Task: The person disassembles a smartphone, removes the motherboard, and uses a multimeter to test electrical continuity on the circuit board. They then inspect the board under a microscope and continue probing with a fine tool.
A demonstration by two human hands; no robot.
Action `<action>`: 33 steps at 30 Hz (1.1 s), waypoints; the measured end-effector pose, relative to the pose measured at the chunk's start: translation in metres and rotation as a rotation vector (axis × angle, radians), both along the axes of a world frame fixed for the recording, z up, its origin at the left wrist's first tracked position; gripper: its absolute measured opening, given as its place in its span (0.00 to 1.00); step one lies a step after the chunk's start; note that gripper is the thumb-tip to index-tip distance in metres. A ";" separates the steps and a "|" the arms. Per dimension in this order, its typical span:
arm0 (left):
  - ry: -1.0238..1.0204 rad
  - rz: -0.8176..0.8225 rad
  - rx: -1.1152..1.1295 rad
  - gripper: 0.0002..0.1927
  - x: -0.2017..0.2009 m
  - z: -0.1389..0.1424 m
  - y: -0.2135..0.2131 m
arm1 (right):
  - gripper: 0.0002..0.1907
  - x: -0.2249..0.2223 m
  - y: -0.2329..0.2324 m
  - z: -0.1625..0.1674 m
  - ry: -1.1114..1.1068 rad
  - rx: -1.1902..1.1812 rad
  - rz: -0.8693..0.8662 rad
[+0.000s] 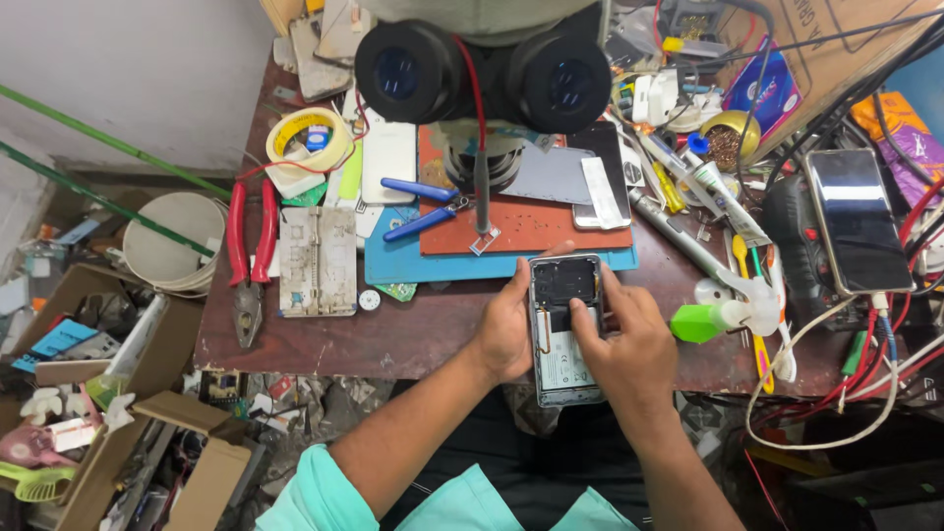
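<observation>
An opened smartphone (563, 295) with its back cover off lies at the near edge of the brown workbench (324, 339), battery and dark circuit area exposed. My left hand (506, 324) grips its left side. My right hand (624, 344) holds the right side, with the thumb pressing on the middle of the phone's inside. Just beyond the phone lie a blue mat (393, 264) and an orange mat (551, 226) under a black stereo microscope (482, 74).
Red-handled pliers (248, 256), blue-handled tweezers (418, 206), a tape roll (310, 138) and a metal fixture plate (317, 261) lie left. Right are another phone (857, 221) on a cable, tubes, tools, tangled wires. Cardboard boxes (108, 393) and scraps crowd the floor left.
</observation>
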State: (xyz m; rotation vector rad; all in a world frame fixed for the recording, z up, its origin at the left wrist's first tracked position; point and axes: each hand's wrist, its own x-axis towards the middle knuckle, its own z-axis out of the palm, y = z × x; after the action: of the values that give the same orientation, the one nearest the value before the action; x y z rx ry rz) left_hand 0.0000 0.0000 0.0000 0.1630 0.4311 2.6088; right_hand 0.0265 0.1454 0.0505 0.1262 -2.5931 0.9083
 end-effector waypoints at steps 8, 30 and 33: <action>0.046 -0.009 -0.029 0.34 -0.015 -0.021 -0.018 | 0.23 -0.004 -0.001 -0.020 -0.174 -0.393 -0.009; -0.025 0.015 0.008 0.33 -0.041 -0.052 -0.016 | 0.08 -0.044 -0.012 -0.030 0.347 0.422 0.359; -0.052 0.041 -0.005 0.33 -0.024 -0.045 -0.015 | 0.07 -0.031 -0.013 -0.024 0.394 0.420 0.335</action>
State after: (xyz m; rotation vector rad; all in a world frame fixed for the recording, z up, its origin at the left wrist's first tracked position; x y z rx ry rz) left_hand -0.0237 -0.0152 -0.0447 0.0850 0.4267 2.6454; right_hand -0.0049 0.1328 0.0268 0.7889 -2.3776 0.3677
